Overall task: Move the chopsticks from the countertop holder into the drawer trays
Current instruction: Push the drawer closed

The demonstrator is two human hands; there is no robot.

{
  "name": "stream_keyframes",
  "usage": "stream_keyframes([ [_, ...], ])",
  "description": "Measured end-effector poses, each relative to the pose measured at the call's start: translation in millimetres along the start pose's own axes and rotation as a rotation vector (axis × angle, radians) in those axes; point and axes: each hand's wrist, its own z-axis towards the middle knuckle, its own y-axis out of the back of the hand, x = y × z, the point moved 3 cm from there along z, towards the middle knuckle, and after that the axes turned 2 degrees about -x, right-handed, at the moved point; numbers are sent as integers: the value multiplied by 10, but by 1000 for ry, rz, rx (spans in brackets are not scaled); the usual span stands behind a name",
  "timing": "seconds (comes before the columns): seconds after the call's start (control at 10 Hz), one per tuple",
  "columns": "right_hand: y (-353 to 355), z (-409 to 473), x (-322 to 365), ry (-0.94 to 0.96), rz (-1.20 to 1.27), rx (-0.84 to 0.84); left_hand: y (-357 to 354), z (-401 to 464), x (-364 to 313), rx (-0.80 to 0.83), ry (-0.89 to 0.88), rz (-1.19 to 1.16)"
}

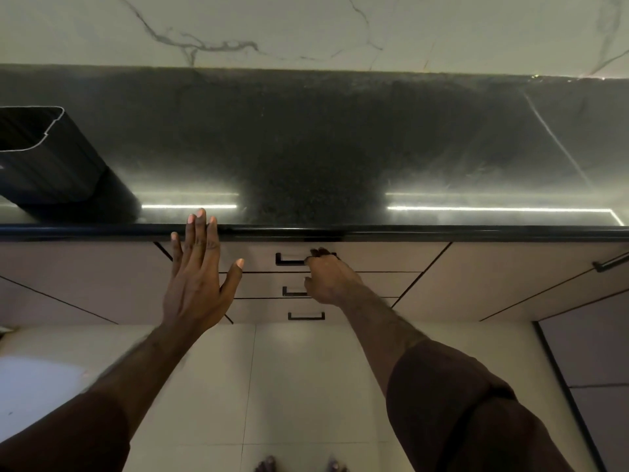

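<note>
Three stacked drawers sit at the centre of the frame below the counter, each with one black bar handle. The top drawer is pale, flat-fronted and closed. The right hand has its fingers curled over the right end of the top handle, clamped on it. The left hand is flat with fingers straight and slightly spread, fingertips reaching the counter's rounded front edge. One dark ribbed holder, rectangular with a thin bright rim, stands at the upper left on the speckled black stone (its inside is too dark to show any chopsticks). Pale floor tiles lie below.
</note>
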Motion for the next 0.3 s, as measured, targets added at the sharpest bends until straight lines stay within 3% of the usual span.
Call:
stream_keyframes([
  [0.3,758,-260,166,88,2,-137,377,140,-186,-17,-41,-29],
])
